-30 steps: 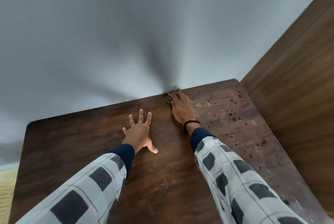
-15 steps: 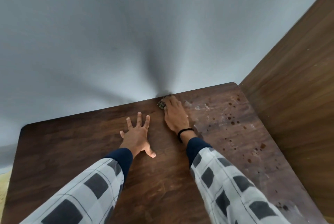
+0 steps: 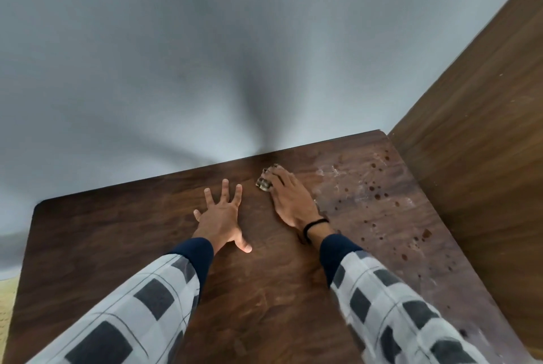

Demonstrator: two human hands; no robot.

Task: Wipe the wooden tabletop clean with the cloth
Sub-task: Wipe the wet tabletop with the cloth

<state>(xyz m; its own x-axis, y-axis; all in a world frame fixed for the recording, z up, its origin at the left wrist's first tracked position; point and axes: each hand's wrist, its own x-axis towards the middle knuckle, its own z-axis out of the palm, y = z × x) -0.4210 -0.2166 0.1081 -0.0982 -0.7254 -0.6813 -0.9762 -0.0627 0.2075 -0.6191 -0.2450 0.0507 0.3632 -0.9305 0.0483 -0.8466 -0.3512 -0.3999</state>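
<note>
The dark wooden tabletop (image 3: pixel 123 246) fills the lower part of the head view. My right hand (image 3: pixel 291 199) lies flat with straight fingers, pressing a small patterned cloth (image 3: pixel 264 184) onto the wood a little back from the far edge. Only a crumpled bit of the cloth shows at the fingertips. My left hand (image 3: pixel 221 217) rests on the table with fingers spread, to the left of the right hand, and holds nothing. Dark spots and whitish smears (image 3: pixel 379 193) mark the wood to the right of the cloth.
A grey wall (image 3: pixel 235 55) rises right behind the table's far edge. A tall wooden panel (image 3: pixel 484 143) stands against the table's right side. The table's left edge and rounded corner (image 3: pixel 38 208) show, with yellowish floor below.
My right hand has slid the cloth to the left and then back toward me from the far edge. My left hand has stayed spread on the table.
</note>
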